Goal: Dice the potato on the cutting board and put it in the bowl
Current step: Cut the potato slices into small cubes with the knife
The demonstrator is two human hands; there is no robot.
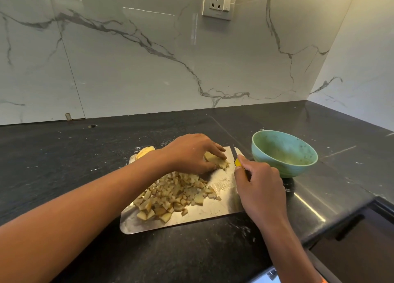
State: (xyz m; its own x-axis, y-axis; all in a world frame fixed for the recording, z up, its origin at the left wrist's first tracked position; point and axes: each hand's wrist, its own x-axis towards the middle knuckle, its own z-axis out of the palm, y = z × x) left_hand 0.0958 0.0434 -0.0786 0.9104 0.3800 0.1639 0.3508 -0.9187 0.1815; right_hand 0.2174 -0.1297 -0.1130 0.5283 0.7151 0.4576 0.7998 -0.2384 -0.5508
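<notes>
A steel cutting board (221, 208) lies on the black counter. A heap of diced potato (172, 195) covers its middle and near left. At the far end my left hand (191, 152) holds down a remaining potato piece (213, 158) with curled fingers. My right hand (260, 189) grips a knife with a yellow handle (238, 162); its blade (234, 151) points away, just right of the potato piece. A green bowl (283, 152) stands right of the board, and I see no potato inside it.
More pale potato slices (145, 151) lie at the board's far left corner. A marble wall with a socket (219, 2) rises behind the counter. A dark recess (362, 236) opens at the counter's right front edge.
</notes>
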